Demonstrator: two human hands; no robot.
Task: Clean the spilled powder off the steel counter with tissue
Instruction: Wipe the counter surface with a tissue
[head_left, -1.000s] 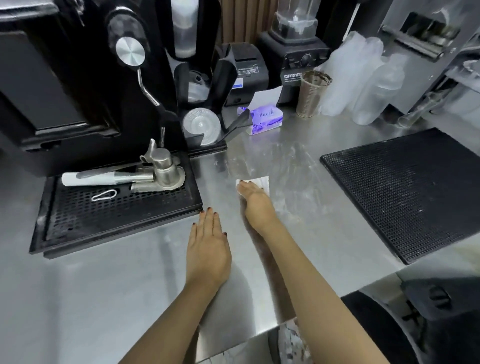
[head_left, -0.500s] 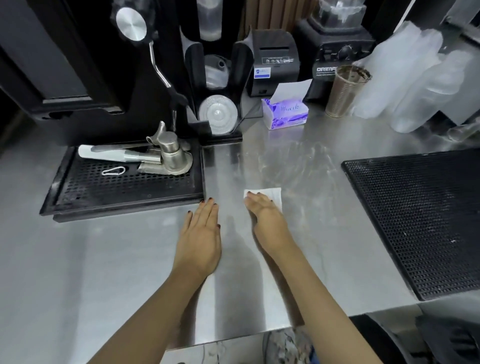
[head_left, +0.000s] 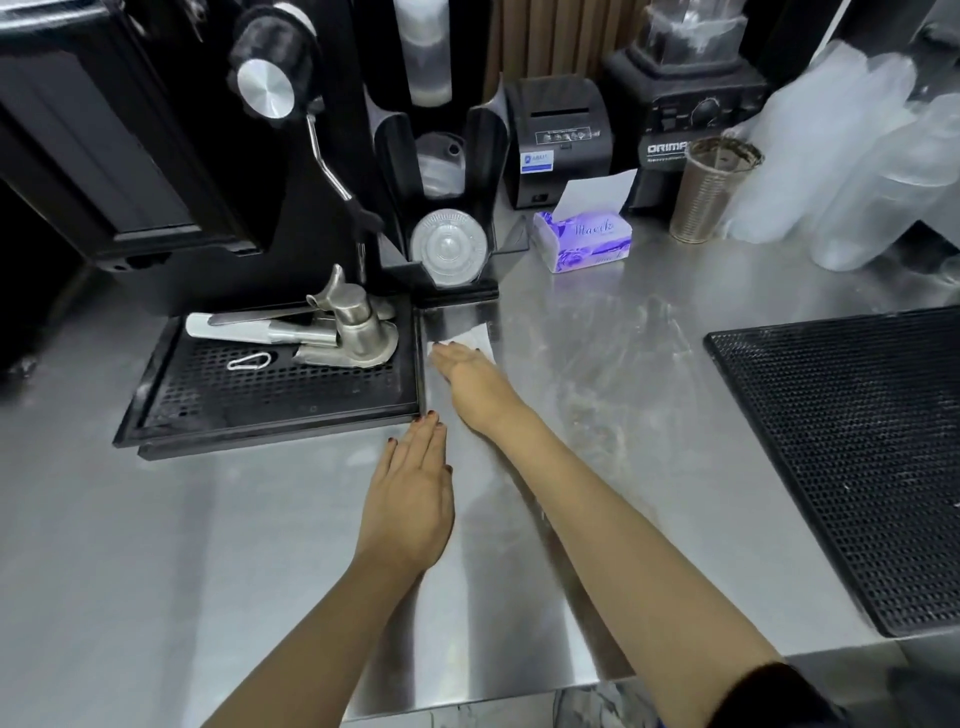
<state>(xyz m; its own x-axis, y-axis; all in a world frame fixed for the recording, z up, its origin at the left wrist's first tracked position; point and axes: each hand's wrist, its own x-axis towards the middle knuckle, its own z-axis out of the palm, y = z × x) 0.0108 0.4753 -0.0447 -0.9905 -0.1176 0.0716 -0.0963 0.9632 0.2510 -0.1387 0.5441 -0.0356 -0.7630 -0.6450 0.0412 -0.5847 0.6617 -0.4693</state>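
Note:
My right hand (head_left: 470, 376) lies flat with straight fingers on a white tissue (head_left: 475, 339), pressing it onto the steel counter (head_left: 260, 545) just right of the black drip tray. Only the tissue's far edge shows past my fingers. Whitish powder smears (head_left: 623, 364) streak the counter to the right of that hand. My left hand (head_left: 413, 493) rests flat and open on the counter, its fingertips close to the tray's front right corner, holding nothing.
A black drip tray (head_left: 270, 395) with a steel tamper tool sits at left under the coffee machine. A black mesh mat (head_left: 852, 457) lies at right. A purple tissue pack (head_left: 584, 239), a lid holder, a printer, a blender and a metal cup line the back.
My right hand has slid the tissue away from me and leftward, up beside the drip tray's right edge. My left hand stays flat near the tray's front corner.

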